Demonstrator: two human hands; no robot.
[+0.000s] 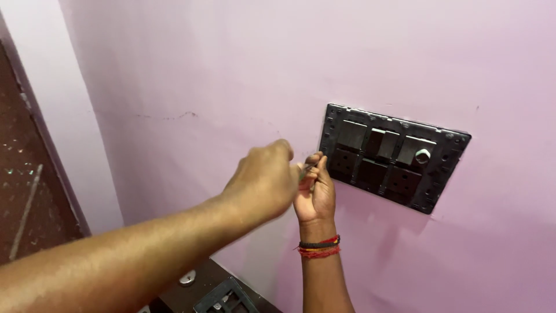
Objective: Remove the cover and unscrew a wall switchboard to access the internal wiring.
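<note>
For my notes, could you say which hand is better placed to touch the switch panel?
Likely the right hand: its fingertips are beside the switch panel, while the left hand is farther away.

A pale pink painted wall [231,75] fills nearly the whole view, smooth and evenly lit, with a faint thin crack [168,117] running sideways across its upper left area. At the far left the wall turns at a lighter, whitish corner strip [52,98] that slants down the frame. Beyond that strip lies a dark reddish-brown speckled surface [23,191], with 1 thin pale line crossing it. At the bottom edge, a dark brown tabletop [194,290] shows against the foot of the wall. Soft, even light; shadows are weak.
</note>
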